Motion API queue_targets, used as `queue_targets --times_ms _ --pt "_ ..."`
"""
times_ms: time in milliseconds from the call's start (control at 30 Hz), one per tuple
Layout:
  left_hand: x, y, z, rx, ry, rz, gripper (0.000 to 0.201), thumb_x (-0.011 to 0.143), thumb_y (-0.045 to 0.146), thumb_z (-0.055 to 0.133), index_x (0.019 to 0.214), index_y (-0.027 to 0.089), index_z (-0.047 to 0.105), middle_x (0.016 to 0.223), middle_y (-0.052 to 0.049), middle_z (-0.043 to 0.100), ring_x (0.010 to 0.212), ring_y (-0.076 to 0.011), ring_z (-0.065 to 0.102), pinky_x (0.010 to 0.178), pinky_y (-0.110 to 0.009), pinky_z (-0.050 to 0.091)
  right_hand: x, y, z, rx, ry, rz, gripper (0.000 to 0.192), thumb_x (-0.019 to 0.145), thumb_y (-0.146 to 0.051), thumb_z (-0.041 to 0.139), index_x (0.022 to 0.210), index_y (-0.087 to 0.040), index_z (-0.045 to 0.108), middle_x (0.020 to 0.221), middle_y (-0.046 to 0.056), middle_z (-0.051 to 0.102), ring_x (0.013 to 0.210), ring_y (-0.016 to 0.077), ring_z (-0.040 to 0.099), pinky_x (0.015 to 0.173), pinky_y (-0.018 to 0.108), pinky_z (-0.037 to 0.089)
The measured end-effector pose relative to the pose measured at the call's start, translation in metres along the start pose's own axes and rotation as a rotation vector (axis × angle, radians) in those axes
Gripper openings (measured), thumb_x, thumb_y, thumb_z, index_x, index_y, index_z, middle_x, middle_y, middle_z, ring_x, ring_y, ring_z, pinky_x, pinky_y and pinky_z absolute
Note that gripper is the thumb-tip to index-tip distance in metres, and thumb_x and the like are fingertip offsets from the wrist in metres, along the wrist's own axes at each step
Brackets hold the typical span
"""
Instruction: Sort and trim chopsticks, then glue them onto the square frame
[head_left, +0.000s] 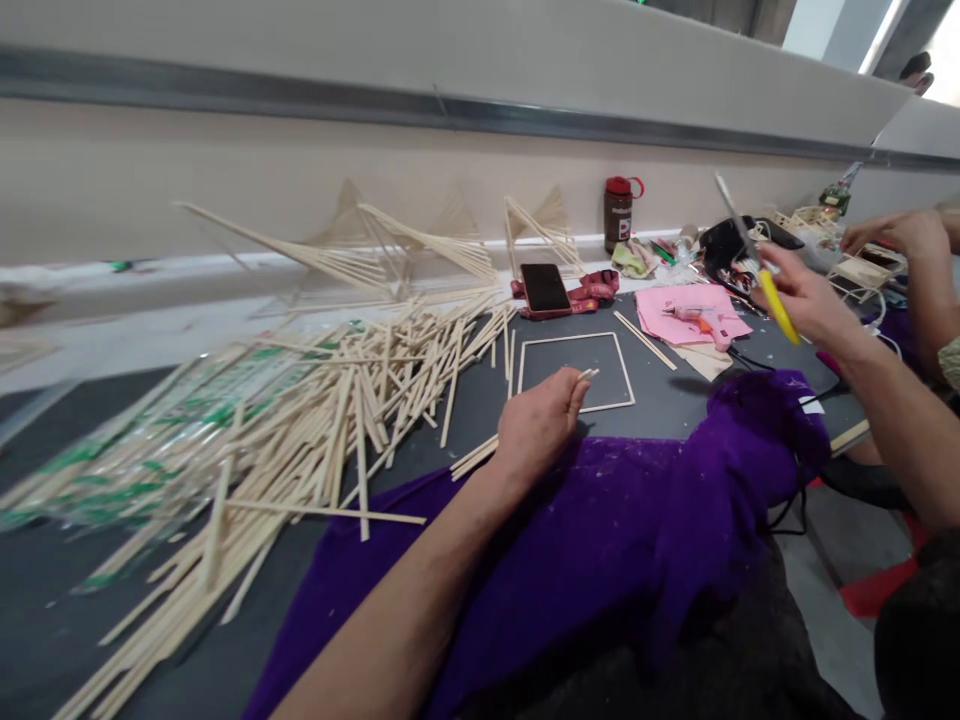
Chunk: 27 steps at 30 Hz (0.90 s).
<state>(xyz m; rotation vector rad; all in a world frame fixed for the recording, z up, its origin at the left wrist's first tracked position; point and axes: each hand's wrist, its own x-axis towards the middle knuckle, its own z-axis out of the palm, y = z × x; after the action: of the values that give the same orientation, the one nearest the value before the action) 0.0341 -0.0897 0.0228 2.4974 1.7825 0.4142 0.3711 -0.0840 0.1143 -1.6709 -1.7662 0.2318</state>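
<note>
My left hand (538,418) is closed round a few thin wooden sticks (474,458); their short ends poke out past my fingertips. It rests near the table's front edge, partly over the lower left of a square stick frame (621,368) lying flat. My right hand (806,300) is raised at the right, gripping yellow-handled scissors (781,308) with the blades pointing up and away. Two loose sticks (645,340) lie right of the frame. Purple cloth (570,540) hangs over the table edge and my lap.
A big pile of sticks (360,400) and plastic-wrapped bundles (150,440) cover the left. Twisted stick models (435,245) stand behind a phone (545,288). A pink glue gun (701,322) lies on pink paper (652,312). A bottle (619,215) stands behind; another person's hands (904,235) work at right.
</note>
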Motion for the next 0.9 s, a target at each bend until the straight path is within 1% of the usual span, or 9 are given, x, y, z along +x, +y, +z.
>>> queue_targets --times_ms 67,167,267,433,533,633,767,833,900 --pt "0.000 0.000 0.000 0.001 -0.007 -0.001 0.032 0.103 0.036 0.034 0.097 0.021 0.061 0.087 -0.007 0.071 0.083 -0.0228 0.068 0.062 -0.029 0.033 0.001 -0.015 0.032 0.512 -0.121 0.079 0.058 0.079 -0.030 0.065 0.135 -0.021 0.050 0.084 -0.001 0.059 0.054 0.0076 0.049 0.051 0.023 0.043" --pt "-0.002 0.000 0.000 -0.001 0.002 0.012 0.031 0.103 0.036 0.034 0.098 0.021 0.061 0.087 -0.006 0.071 0.082 -0.0213 0.068 0.062 -0.028 0.034 0.002 -0.038 0.077 0.970 -0.444 0.134 0.053 0.072 -0.038 0.075 0.119 -0.021 0.055 0.073 -0.005 0.055 0.052 0.0077 0.052 0.047 0.020 0.044" --pt "-0.003 -0.001 0.001 -0.015 0.011 0.040 0.031 0.103 0.035 0.034 0.099 0.021 0.062 0.089 -0.006 0.071 0.083 -0.0209 0.068 0.063 -0.028 0.035 0.004 -0.056 0.112 1.188 -0.638 0.129 0.054 0.074 -0.044 0.077 0.118 -0.023 0.052 0.076 -0.005 0.060 0.052 0.0085 0.055 0.046 0.020 0.047" --pt "-0.003 -0.002 0.000 -0.064 0.021 0.046 0.032 0.104 0.035 0.034 0.098 0.020 0.062 0.088 -0.007 0.071 0.084 -0.0214 0.069 0.064 -0.029 0.036 0.012 -0.070 0.148 1.327 -0.751 0.100 0.048 0.081 -0.041 0.074 0.119 -0.024 0.051 0.074 -0.006 0.060 0.050 0.0074 0.054 0.043 0.019 0.047" --pt "-0.005 -0.004 0.000 -0.120 0.060 0.045 0.030 0.103 0.036 0.037 0.096 0.021 0.061 0.085 -0.005 0.070 0.079 -0.0201 0.067 0.063 -0.028 0.036 0.017 -0.069 0.157 1.366 -0.800 0.130 0.050 0.080 -0.043 0.074 0.120 -0.025 0.051 0.074 -0.006 0.059 0.051 0.0078 0.056 0.045 0.020 0.048" --pt "-0.005 -0.009 -0.003 -0.253 0.129 0.026 0.028 0.100 0.037 0.040 0.090 0.021 0.060 0.076 -0.003 0.068 0.069 -0.0180 0.063 0.061 -0.027 0.037 0.020 -0.064 0.156 1.333 -0.846 0.098 0.051 0.080 -0.046 0.074 0.120 -0.023 0.053 0.074 -0.005 0.060 0.052 0.0081 0.058 0.047 0.020 0.049" --pt "0.006 -0.018 -0.018 -0.576 0.242 -0.008 0.029 0.098 0.037 0.043 0.079 0.021 0.058 0.069 -0.001 0.068 0.063 -0.0142 0.060 0.064 -0.025 0.042 0.020 -0.060 0.145 1.278 -0.847 -0.048 0.050 0.082 -0.048 0.072 0.120 -0.020 0.055 0.077 -0.004 0.062 0.051 0.0075 0.056 0.045 0.019 0.047" --pt "0.017 -0.020 -0.029 -0.769 0.271 -0.036 0.031 0.098 0.038 0.042 0.079 0.020 0.058 0.070 -0.002 0.069 0.056 -0.0114 0.055 0.057 -0.023 0.041 0.020 -0.060 0.142 1.277 -0.858 -0.060 0.049 0.084 -0.049 0.070 0.121 -0.020 0.055 0.078 -0.003 0.063 0.052 0.0077 0.057 0.045 0.019 0.048" --pt "0.028 -0.019 -0.037 -0.956 0.254 -0.063 0.031 0.098 0.040 0.044 0.081 0.019 0.059 0.073 -0.004 0.070 0.047 -0.0084 0.049 0.046 -0.021 0.035 0.019 -0.060 0.140 1.287 -0.881 -0.045 0.049 0.086 -0.051 0.067 0.121 -0.019 0.055 0.076 -0.004 0.063 0.050 0.0078 0.056 0.044 0.020 0.048"
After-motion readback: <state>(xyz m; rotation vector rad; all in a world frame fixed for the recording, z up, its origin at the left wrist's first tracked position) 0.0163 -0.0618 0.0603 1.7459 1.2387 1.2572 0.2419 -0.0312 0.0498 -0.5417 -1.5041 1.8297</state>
